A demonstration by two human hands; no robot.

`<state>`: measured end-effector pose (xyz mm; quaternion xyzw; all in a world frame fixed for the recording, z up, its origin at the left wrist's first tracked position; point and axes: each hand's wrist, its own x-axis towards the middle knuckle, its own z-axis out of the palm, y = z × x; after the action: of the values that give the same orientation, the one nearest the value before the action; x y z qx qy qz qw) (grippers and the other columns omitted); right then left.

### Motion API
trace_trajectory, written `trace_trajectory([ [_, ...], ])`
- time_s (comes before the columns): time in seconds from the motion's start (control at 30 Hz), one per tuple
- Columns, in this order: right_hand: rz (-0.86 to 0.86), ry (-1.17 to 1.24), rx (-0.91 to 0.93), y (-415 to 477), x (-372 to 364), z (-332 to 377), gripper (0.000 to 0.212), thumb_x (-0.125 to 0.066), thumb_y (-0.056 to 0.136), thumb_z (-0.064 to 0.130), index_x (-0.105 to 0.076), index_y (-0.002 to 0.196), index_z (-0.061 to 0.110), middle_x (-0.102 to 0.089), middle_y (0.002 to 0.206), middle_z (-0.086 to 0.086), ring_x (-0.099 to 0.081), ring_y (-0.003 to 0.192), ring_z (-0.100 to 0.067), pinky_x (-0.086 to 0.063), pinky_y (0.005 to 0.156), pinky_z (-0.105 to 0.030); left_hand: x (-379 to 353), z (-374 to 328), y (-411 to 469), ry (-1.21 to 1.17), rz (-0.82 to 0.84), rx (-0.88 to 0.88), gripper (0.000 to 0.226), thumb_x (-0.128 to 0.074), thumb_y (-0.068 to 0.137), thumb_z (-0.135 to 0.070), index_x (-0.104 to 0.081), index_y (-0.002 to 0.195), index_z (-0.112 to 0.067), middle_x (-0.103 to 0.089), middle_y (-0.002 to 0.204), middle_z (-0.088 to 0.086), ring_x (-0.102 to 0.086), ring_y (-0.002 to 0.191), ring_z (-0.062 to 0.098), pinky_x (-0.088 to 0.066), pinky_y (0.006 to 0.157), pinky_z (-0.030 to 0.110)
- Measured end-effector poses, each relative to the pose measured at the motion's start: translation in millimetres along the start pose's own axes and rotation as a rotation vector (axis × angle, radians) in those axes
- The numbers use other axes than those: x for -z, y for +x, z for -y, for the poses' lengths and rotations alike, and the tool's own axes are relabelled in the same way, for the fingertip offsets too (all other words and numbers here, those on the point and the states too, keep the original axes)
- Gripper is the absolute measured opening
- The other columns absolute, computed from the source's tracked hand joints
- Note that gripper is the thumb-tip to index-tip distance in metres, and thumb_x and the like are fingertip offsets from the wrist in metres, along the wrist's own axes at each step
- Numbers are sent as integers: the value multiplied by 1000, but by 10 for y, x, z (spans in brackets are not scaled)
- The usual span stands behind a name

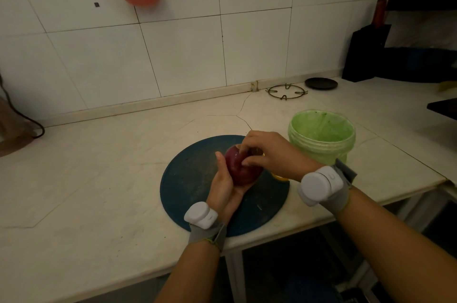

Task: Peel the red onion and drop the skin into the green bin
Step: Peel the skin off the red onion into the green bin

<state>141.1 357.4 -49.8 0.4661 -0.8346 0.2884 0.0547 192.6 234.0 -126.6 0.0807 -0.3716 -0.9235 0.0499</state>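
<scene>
— Head view: where was the onion?
— I recorded the red onion (241,169) cradled in my left hand (223,186), thumb and palm clasped round it, above the blue board (188,179) on the worktop (99,166). My right hand (267,152) pinched its upper end.
— The bin?
— The green bin (321,152) stood to the right, near my right hand, which I judged better placed for the drop.
</scene>
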Motion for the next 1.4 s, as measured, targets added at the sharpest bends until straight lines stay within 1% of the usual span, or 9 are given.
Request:
trace_trajectory([
  [0.17, -14, 172, -27, -64, 8, -26, 10, -72, 77, 15, -65, 83, 17, -63, 81, 9, -55, 73, -3, -44, 70, -17, -9, 14, 2, -84, 84, 91, 74, -44, 74, -63, -50, 129, -13, -59, 128, 15, -59, 114, 30, -51, 90, 51],
  [0.47, 93, 341, -124, -68, 172, 70, 21, -68, 82, 10, -52, 72, 20, -65, 72, 2, -61, 69, -5, -50, 68, -20, -36, 12, -16, -84, 118, 157, 61, -55, 78, -49, -52, 127, -13, -62, 123, 16, -63, 109, 30, -53, 87, 51],
  [0.6, -160, 324, -249, -108, 444, 29, 12, -67, 82, 10, -55, 80, 14, -68, 79, 5, -67, 78, -8, -51, 70, -21, -85, -29, -33, -164, 41, 153, 55, -60, 73, -42, -52, 119, -14, -61, 120, 19, -62, 105, 33, -55, 79, 51],
  [0.73, -457, 20, -472, -217, 832, -211, 15, -70, 80, 13, -61, 91, 12, -62, 86, 3, -58, 81, -12, -44, 75, -23, -67, -28, -7, -271, -15, 162, 64, -61, 73, -45, -48, 127, -13, -51, 131, 23, -51, 120, 40, -52, 80, 55],
  [0.9, -360, -233, -640, -322, 867, -523, 33, -70, 80, 14, -61, 112, 13, -60, 115, -8, -58, 100, -25, -43, 85, -31, 54, -30, 49, -332, 30, 183, 54, -39, 94, -45, -41, 139, -15, -45, 138, 26, -46, 123, 45, -50, 86, 58],
  [1.03, -489, -215, -417, -294, 717, -354, 35, -68, 82, 22, -58, 116, 19, -49, 121, -1, -53, 100, -16, -41, 85, -24, 58, -49, 9, -334, 56, 168, 49, -39, 94, -41, -47, 134, -14, -47, 137, 25, -46, 124, 46, -46, 89, 60],
  [1.23, 14, -167, -19, -176, 253, 35, 62, -79, 66, 40, -51, 120, 29, -42, 128, 7, -37, 115, -8, -38, 95, -24, -2, -72, -25, -256, 65, 132, 56, -49, 89, -43, -47, 135, -11, -57, 129, 23, -58, 115, 38, -53, 86, 50],
  [1.33, 59, -187, 57, -143, 65, 56, 67, -80, 65, 40, -46, 122, 28, -37, 129, 6, -34, 115, -8, -39, 94, -21, -13, -73, -53, -209, 93, 117, 58, -49, 89, -46, -47, 135, -12, -59, 128, 19, -60, 112, 33, -58, 77, 41],
  [1.4, 36, -168, 56, -143, 35, 43, 65, -81, 65, 37, -45, 118, 28, -36, 126, 7, -35, 113, -8, -42, 93, -23, -2, -63, -69, -157, 116, 112, 59, -46, 89, -49, -48, 134, -12, -60, 127, 18, -61, 113, 32, -53, 89, 41],
])
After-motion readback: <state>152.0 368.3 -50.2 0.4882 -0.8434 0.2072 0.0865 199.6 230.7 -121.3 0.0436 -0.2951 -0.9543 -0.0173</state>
